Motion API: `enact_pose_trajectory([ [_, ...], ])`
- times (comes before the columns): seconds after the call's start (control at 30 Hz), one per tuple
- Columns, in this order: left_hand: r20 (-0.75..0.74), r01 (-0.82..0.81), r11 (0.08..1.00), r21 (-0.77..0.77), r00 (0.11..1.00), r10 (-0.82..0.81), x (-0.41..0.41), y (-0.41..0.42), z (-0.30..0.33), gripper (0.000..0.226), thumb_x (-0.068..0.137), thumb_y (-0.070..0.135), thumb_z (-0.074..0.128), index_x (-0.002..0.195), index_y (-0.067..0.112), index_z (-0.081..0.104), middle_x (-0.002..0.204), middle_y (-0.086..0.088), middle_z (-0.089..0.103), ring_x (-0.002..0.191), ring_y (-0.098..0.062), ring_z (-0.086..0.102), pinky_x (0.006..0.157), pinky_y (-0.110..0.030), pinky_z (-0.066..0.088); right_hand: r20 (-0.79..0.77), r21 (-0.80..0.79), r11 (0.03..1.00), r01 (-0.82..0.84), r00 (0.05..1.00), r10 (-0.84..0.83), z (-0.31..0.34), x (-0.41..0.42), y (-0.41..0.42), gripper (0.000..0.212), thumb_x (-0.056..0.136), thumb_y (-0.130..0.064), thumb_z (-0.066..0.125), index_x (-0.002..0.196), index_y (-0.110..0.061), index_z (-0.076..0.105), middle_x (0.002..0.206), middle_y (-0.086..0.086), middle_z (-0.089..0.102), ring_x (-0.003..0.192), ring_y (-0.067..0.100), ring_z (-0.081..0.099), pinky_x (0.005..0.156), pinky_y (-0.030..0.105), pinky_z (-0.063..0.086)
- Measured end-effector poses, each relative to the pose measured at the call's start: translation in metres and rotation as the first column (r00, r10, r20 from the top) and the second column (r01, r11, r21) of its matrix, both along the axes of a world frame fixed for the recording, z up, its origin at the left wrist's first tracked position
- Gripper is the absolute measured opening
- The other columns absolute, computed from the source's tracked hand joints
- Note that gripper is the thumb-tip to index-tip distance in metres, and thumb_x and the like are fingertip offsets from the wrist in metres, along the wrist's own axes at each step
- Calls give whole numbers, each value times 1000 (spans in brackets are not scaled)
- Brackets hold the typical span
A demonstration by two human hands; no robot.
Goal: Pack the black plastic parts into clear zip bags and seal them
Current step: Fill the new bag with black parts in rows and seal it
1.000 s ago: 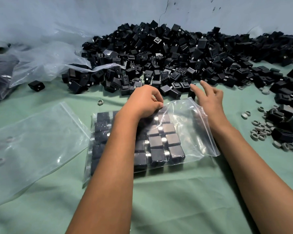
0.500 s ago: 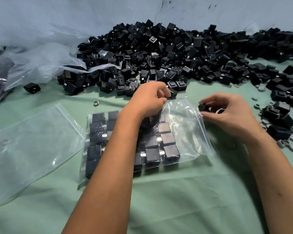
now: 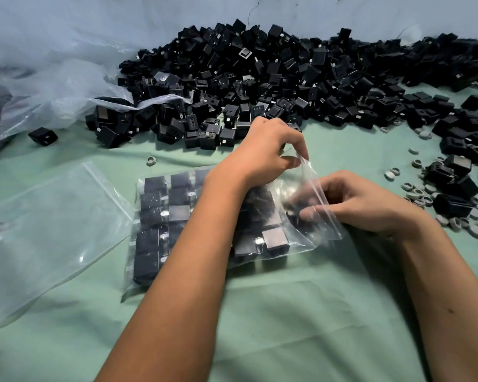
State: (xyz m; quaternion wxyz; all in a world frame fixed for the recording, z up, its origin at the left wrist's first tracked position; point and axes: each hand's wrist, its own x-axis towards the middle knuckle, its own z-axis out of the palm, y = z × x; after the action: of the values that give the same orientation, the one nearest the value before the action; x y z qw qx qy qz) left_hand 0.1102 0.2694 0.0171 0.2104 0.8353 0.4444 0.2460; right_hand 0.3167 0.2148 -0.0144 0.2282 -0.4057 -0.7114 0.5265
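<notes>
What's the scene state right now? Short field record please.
left hand: pinches upper lip of zip bag mouth, lifting it
right hand: fingers inside bag mouth; held item blurred
zip bag: on green cloth, rows of black parts inside, unsealed
empty bag: flat, beside it
loose parts pile: behind
grey rings: scattered near right hand
</notes>
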Motion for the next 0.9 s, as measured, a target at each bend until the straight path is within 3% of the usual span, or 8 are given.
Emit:
enact_pose_trajectory([
  [0.23, -5, 11, 1000, 11, 1000, -11, -1, -2, 3, 12, 88, 19, 78, 97, 27, 80, 106, 5, 63, 101, -16, 55, 95, -33, 46, 7, -2, 999, -42, 999, 42, 2, -1, 0, 16, 80, -20, 83, 95, -15, 83, 92, 15, 78, 80, 21, 73, 73, 25, 58],
  [0.4, -16, 9, 1000, 28, 1000, -8, -1, -2, 3, 13, 87, 22, 80, 97, 29, 80, 111, 7, 62, 113, -12, 53, 97, -25, 40, 8, 10, 998, -63, 998, 63, 2, -6, -2, 33, 73, -40, 91, 91, -13, 83, 85, 17, 76, 73, 22, 71, 68, 28, 56],
  [0.53, 13, 5, 1000, 21, 1000, -5, -4, -1, 5, 12, 86, 20, 81, 96, 27, 81, 108, 11, 63, 107, -6, 57, 93, -18, 41, -27, -39, 999, -30, 999, 29, 5, 1, -1, 21, 79, -22, 86, 98, -14, 82, 92, 16, 79, 80, 22, 75, 72, 25, 58],
  [0.63, 61, 4, 1000, 5, 998, -4, -10, 0, 7, 11, 84, 19, 82, 92, 27, 82, 97, 22, 62, 96, 7, 56, 82, 1, 35, -3, -59, 997, -52, 999, 52, 6, 6, 0, 20, 81, -11, 81, 100, -13, 82, 95, 17, 79, 84, 23, 76, 76, 24, 58],
  [0.9, 100, -23, 1000, 8, 995, 22, -9, 2, 6, 8, 84, 23, 84, 90, 27, 82, 101, 15, 69, 99, 3, 60, 79, -1, 38, 8, -10, 999, -44, 999, 44, 1, -1, 1, 28, 74, -24, 91, 99, -16, 82, 92, 15, 79, 82, 23, 77, 73, 26, 59],
])
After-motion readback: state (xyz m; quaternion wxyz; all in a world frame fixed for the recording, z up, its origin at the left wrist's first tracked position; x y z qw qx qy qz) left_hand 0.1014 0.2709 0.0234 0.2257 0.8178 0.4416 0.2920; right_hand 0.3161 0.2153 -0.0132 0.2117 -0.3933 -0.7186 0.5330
